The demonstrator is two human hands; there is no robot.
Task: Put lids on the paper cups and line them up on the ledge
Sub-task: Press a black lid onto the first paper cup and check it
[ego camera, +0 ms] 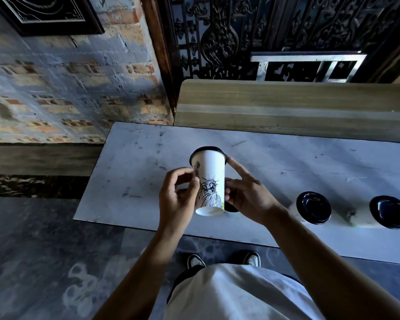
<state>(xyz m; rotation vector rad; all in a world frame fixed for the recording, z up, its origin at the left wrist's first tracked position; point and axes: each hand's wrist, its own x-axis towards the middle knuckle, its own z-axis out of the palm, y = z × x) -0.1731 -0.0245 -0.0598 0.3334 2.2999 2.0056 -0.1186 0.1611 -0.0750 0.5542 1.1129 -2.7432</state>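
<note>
Above the near left part of the grey bench (134,158), a white paper cup (211,181) printed with a Statue of Liberty drawing is held in the air between both hands. Its long axis is tilted: the black lid (207,149) on its mouth points away from the person and slightly left, while the bare base faces back toward the camera. The lid's rim shows as a dark band around the far end of the cup.

On the cup's left side, the left hand (177,197) is partly curled, thumb and fingertips (195,181) pressing against the printed wall, the other fingers bent loosely behind. On the right side, the right hand (247,192) grips the lower wall with thumb and curled fingers, while its index finger stretches out along the cup so that the tip touches the lid's rim.

Just below the cup's base, a dark round shape (230,207) peeks out between cup and right hand; what it is cannot be told. Farther right, two lidded cups (313,210) (390,212) stand upright on the bench near its front edge, apart from each other. Behind the bench runs a raised wooden ledge (286,105), with a brick wall (67,88) at left.
</note>
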